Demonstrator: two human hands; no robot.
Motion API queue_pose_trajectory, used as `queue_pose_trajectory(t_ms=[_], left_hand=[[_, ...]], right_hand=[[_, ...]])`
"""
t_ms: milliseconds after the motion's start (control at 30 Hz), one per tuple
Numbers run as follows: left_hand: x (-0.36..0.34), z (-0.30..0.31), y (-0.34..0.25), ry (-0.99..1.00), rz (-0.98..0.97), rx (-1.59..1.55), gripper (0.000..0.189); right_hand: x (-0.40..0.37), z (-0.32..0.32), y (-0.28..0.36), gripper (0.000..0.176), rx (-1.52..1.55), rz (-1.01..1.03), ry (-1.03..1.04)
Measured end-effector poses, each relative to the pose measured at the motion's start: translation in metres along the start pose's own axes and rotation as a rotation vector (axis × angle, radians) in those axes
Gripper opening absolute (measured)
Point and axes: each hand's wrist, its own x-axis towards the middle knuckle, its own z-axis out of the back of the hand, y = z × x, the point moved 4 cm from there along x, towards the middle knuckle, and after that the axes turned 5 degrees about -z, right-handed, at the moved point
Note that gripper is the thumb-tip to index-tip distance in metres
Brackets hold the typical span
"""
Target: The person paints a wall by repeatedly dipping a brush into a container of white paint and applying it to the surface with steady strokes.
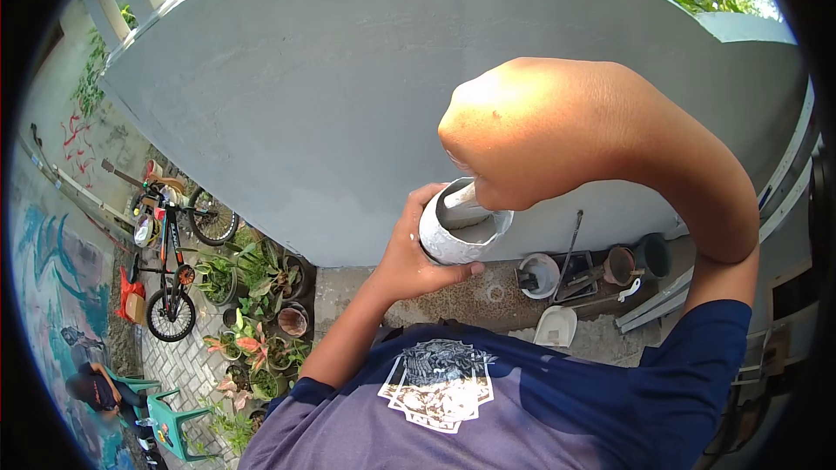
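Note:
My left hand (407, 254) is wrapped round a white, paint-smeared cup (455, 250), held upright in front of my chest. Inside it shows some grey paint (476, 231). Above the cup, my right hand (505, 144) is bent down at the wrist, its fingers closed and mostly hidden behind the back of the hand. From it a pale paintbrush (461, 197) reaches into the cup; its lower end is hard to make out. Both hands are close to a smooth grey wall (348, 104).
Potted plants (261, 296) line the wall's left end, with a bicycle (171, 252) beyond. A person (96, 390) sits near a green plastic chair (174, 422). At the wall's foot on the right lie a bucket (542, 271), a dustpan (556, 327) and pots (620, 263).

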Motion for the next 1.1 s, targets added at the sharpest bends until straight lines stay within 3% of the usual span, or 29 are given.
queue_pose_trajectory(t_ms=[167, 233, 567, 633, 733, 867, 1100], left_hand=[[-0.001, 0.001, 0.008, 0.01, 0.005, -0.052, 0.103], [0.0, 0.001, 0.014, 0.018, -0.011, -0.041, 0.103], [0.001, 0.001, 0.033, 0.029, 0.06, -0.054, 0.103], [0.005, 0.004, 0.035, 0.01, 0.061, -0.057, 0.103], [0.011, 0.009, 0.036, -0.021, 0.105, -0.101, 0.103], [0.023, 0.016, 0.039, -0.063, 0.076, -0.062, 0.102], [0.033, 0.015, 0.037, -0.081, 0.043, -0.115, 0.099]], right_hand=[[-0.003, 0.008, 0.0, 0.02, 0.037, 0.019, -0.038], [-0.005, 0.014, 0.005, 0.019, 0.019, 0.133, -0.091], [0.007, -0.011, -0.015, 0.011, 0.065, 0.143, -0.131], [0.01, -0.017, -0.017, 0.008, 0.03, 0.298, -0.384], [0.009, -0.025, -0.019, 0.007, 0.027, 0.325, -0.445], [0.005, -0.03, -0.016, 0.01, 0.034, 0.232, -0.404], [-0.011, -0.04, -0.02, 0.014, 0.02, 0.073, -0.508]])
